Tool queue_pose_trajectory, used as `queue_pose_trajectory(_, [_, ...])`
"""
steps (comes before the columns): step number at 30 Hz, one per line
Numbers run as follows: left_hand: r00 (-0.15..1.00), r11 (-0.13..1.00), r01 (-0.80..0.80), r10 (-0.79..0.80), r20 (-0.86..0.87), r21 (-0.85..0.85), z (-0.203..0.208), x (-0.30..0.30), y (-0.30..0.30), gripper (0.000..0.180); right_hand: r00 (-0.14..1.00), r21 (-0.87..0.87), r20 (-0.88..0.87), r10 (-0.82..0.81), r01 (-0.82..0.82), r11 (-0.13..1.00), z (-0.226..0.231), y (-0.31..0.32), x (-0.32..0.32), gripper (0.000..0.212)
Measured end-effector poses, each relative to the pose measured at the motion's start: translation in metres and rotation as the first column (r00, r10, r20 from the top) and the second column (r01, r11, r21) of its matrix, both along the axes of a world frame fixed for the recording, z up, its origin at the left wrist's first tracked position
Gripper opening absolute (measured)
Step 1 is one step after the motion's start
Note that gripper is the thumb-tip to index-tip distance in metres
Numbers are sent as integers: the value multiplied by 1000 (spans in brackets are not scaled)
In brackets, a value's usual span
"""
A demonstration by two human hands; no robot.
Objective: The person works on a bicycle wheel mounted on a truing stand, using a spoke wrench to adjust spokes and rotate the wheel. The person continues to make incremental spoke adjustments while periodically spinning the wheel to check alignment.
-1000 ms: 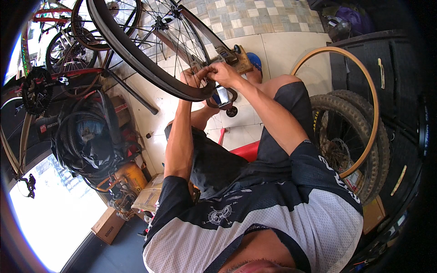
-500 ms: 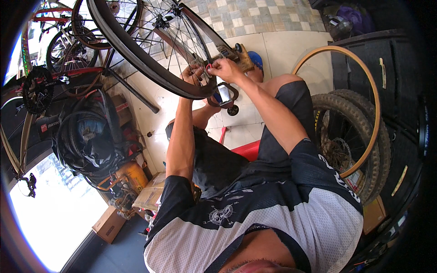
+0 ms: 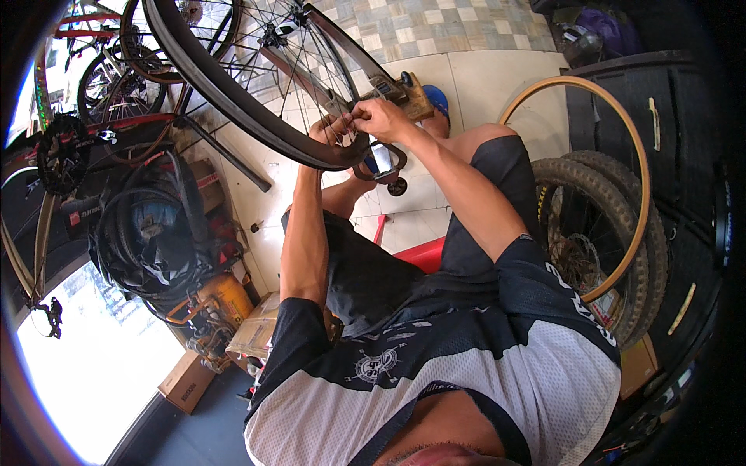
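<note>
A bicycle wheel with a deep black rim and thin spokes is mounted in a truing stand. Both of my hands meet at the near part of the wheel, between rim and spokes. My left hand reaches in among the spokes with its fingers curled around one. Beside it, my right hand is pinched at the spokes near the rim. The small red spoke wrench seen in it earlier is now mostly hidden by the fingers. The stand's lower end, with a bright metal part, sits just below my hands.
Knobby tyres and a tan hoop lean at the right against a dark cabinet. Bike frames and wheels crowd the left. Below them are a black bundle, an orange machine and cardboard boxes.
The wheel's rim has shifted slightly left. My fingers have drawn closer together at the spokes, and the red spoke wrench has turned mostly out of sight.
</note>
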State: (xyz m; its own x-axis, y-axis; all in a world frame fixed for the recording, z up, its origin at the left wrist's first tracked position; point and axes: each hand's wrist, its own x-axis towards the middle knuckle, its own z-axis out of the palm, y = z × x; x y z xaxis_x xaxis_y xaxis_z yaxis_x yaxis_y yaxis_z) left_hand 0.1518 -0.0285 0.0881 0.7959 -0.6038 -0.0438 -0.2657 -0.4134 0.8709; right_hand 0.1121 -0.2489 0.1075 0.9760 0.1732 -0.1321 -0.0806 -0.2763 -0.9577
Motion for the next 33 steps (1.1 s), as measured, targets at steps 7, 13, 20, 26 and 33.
queue_pose_trajectory(7, [716, 880, -475, 401, -571, 23, 31, -9, -53, 17, 999, -17, -26, -44, 43, 999, -30, -6, -2, 26])
queue_pose_trajectory(13, [939, 906, -342, 337, 61, 249, -12, 0, -29, 27, 996, 5, -74, -48, 49, 999, -32, 13, 4, 28])
queue_pose_trajectory(20, [621, 717, -695, 628, -469, 40, 65, -12, -34, 36, 967, -27, -99, -233, 232, 972, -34, 12, 4, 31])
queue_pose_trajectory(26, [711, 826, -555, 411, -570, -97, 97, -28, -28, 28, 962, -50, -27, -271, 270, 962, -2, -10, 1, 37])
queue_pose_trajectory(33, [764, 856, -509, 406, -501, -83, 85, -20, -32, 31, 972, -71, 2, -234, 233, 970, 5, -16, -5, 38])
